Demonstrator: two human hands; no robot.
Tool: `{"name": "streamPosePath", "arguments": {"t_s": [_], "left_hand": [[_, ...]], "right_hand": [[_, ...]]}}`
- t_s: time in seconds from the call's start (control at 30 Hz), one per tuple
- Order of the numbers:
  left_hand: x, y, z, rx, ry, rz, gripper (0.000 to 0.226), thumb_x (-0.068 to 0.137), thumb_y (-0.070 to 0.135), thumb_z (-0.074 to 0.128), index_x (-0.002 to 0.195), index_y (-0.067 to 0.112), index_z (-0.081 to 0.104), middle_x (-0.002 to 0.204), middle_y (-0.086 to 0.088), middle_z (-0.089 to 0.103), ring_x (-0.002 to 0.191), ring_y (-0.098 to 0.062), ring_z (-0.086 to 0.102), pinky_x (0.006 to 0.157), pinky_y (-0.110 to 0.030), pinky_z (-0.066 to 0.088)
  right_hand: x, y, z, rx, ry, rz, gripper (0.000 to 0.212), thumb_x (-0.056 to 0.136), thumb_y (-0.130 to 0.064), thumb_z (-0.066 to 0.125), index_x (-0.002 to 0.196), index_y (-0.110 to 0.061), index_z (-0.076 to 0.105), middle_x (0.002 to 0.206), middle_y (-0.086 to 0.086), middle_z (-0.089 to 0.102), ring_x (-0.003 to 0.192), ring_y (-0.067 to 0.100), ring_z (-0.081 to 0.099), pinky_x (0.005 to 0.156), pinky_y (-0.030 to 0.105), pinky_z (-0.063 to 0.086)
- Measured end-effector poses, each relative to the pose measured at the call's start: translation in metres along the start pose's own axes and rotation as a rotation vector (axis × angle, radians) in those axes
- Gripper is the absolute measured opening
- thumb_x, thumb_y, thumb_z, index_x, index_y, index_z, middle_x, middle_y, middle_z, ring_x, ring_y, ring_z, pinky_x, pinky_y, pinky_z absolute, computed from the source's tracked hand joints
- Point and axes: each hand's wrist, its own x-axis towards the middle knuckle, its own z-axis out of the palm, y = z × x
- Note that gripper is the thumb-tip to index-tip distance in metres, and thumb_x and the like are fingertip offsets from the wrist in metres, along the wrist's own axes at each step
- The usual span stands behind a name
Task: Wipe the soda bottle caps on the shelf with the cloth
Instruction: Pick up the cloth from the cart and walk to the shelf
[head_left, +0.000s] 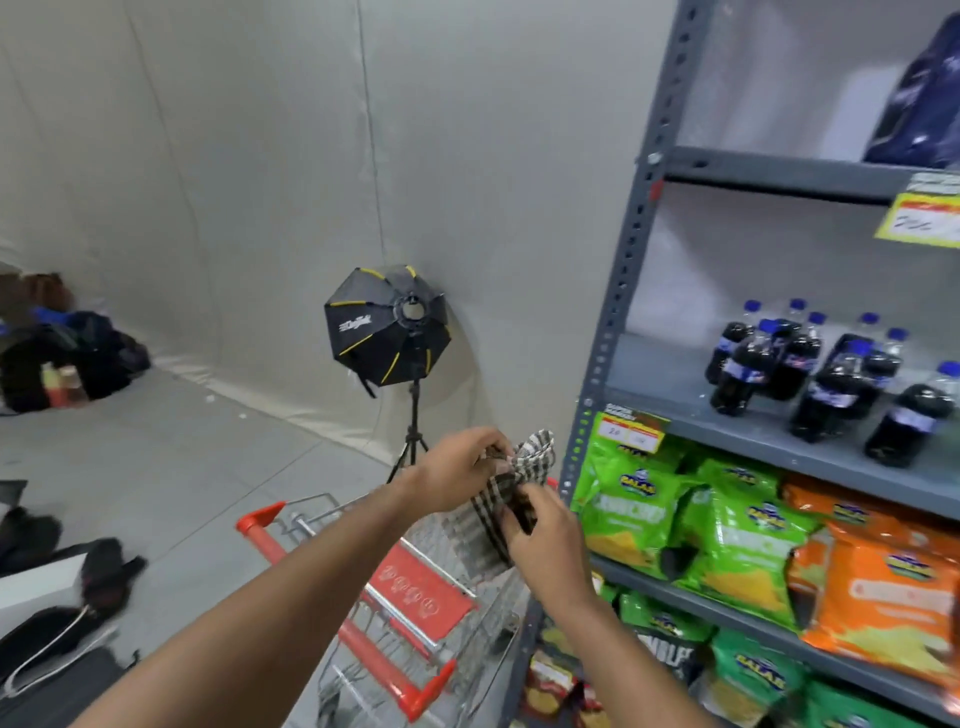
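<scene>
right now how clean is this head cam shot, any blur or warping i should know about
Head view: wide-angle bending bows the shelf upright and stretches the forearms; motion blur softens the soda bottles, their caps and the price tags, unreadable; both hands, left hand and right hand, and the checked cloth are fairly sharp; lighting flat, no glare.

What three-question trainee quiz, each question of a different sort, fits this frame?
1. True or false: the cloth is touching a bottle cap.
2. Which hands hold the cloth? A) left hand only B) right hand only C) both
3. Fill in: the bottles stand on the shelf directly above the green ______.

Key: 1 false, since the cloth is held over the cart, short of the shelf. 2 C. 3 chip bags.
</scene>
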Motion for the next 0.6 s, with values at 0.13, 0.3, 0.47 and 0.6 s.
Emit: {"name": "streamPosePath", "arguments": {"t_s": [0.13, 0.3, 0.47, 0.6], "left_hand": [[0.021, 0.085, 0.024, -0.108, 0.016, 0.107, 0.014, 0.096, 0.002, 0.061, 0.109, 0.002, 0.063, 0.103, -0.009, 0.067, 0.092, -0.018, 0.057, 0.079, -0.016, 0.043], [0.038, 0.169, 0.061, -0.339, -0.017, 0.177, 0.036, 0.092, -0.015, 0.058, 0.125, -0.003, 0.051, 0.112, -0.014, 0.055, 0.104, -0.021, 0.055, 0.095, -0.035, 0.047], [0.047, 0.247, 0.100, -0.639, -0.046, 0.147, 0.057, 0.083, -0.012, 0.074, 0.130, 0.006, 0.048, 0.114, 0.001, 0.059, 0.082, -0.004, 0.066, 0.077, -0.023, 0.055], [0.054, 0.295, 0.130, -0.687, -0.032, 0.102, 0.052, 0.086, 0.014, 0.080, 0.132, 0.015, 0.057, 0.121, 0.002, 0.067, 0.101, -0.007, 0.067, 0.096, -0.033, 0.055]], "right_hand": [[0.001, 0.023, -0.080, 0.017, 0.221, -0.075, 0.018, 0.085, -0.019, 0.075, 0.100, -0.019, 0.064, 0.096, -0.001, 0.065, 0.088, 0.024, 0.064, 0.072, 0.037, 0.052], [-0.011, 0.054, -0.168, -0.019, 0.356, -0.159, 0.017, 0.090, -0.020, 0.072, 0.105, -0.016, 0.065, 0.103, 0.000, 0.065, 0.093, 0.026, 0.065, 0.073, 0.036, 0.053], [-0.027, 0.086, -0.248, -0.087, 0.436, -0.180, 0.029, 0.089, -0.011, 0.071, 0.117, -0.012, 0.066, 0.121, 0.010, 0.065, 0.116, 0.031, 0.059, 0.089, 0.037, 0.052], [-0.040, 0.107, -0.293, -0.037, 0.511, -0.190, 0.036, 0.083, -0.003, 0.074, 0.117, -0.012, 0.065, 0.115, 0.006, 0.066, 0.108, 0.026, 0.062, 0.086, 0.028, 0.049]]}}
